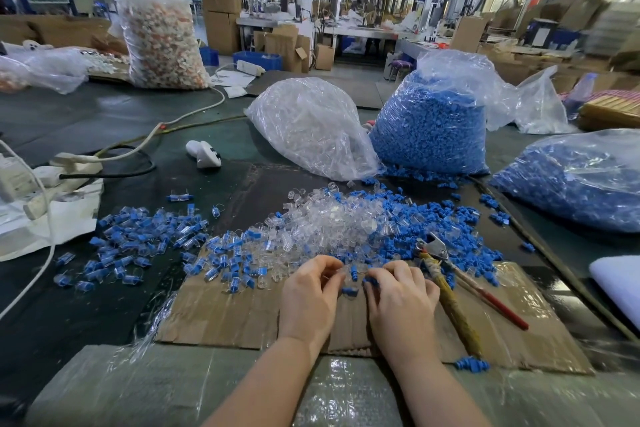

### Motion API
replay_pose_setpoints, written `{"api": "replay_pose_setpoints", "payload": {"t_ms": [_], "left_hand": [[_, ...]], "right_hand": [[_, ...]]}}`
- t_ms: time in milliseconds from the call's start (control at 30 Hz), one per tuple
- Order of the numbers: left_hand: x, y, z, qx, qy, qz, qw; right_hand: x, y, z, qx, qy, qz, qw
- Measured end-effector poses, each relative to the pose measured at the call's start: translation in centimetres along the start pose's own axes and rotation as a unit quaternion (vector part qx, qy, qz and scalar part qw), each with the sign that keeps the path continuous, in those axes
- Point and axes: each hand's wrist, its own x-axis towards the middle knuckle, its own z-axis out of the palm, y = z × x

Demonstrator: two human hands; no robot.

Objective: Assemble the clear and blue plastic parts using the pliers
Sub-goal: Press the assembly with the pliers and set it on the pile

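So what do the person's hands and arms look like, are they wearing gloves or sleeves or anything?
No gloves and no sleeves. Both the left hand and the right hand are bare, and the forearms are bare as far as the picture shows. No ring, watch or bracelet can be seen on the fingers or wrists. The fingertips are partly hidden among the plastic parts, so the nails cannot be made out.

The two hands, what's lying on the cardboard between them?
Head view: loose blue parts lie between the left hand and right hand.
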Motion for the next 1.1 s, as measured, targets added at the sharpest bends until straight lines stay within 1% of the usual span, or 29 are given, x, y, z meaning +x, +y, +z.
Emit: {"api": "replay_pose_setpoints", "payload": {"t_ms": [100,167,233,300,367,433,633,900,1100], "left_hand": [[0.0,0.1,-0.3,-0.027,-0.006,0.009,1.000],[-0.1,0.2,-0.4,-0.030,-0.049,0.024,0.998],[-0.2,0.2,-0.3,0.027,-0.099,0.055,0.993],[-0.3,0.2,-0.1,0.092,-0.116,0.084,0.985],[-0.2,0.2,0.1,0.107,-0.103,0.090,0.985],[-0.1,0.1,0.2,0.096,-0.089,0.078,0.988],[0.0,0.2,0.1,0.057,-0.093,0.043,0.993],[0.0,0.3,-0.1,0.005,-0.086,0.004,0.996],[0.2,0.4,-0.2,-0.052,-0.073,-0.019,0.996]], "right_hand": [[0.1,0.1,0.0,0.005,-0.019,0.007,1.000],[0.1,0.0,0.0,0.012,-0.021,0.010,1.000],[0.0,0.0,-0.1,0.023,-0.019,0.008,1.000],[0.1,0.0,-0.3,0.043,-0.023,0.011,0.999],[0.1,0.1,-0.3,0.064,-0.023,0.015,0.998],[0.1,0.1,-0.4,0.076,-0.017,0.013,0.997],[0.1,0.1,-0.7,0.079,-0.027,-0.007,0.996],[0.0,0.0,-1.2,0.191,-0.040,-0.010,0.981],[0.1,0.0,-1.6,0.223,-0.007,-0.014,0.975]]}}
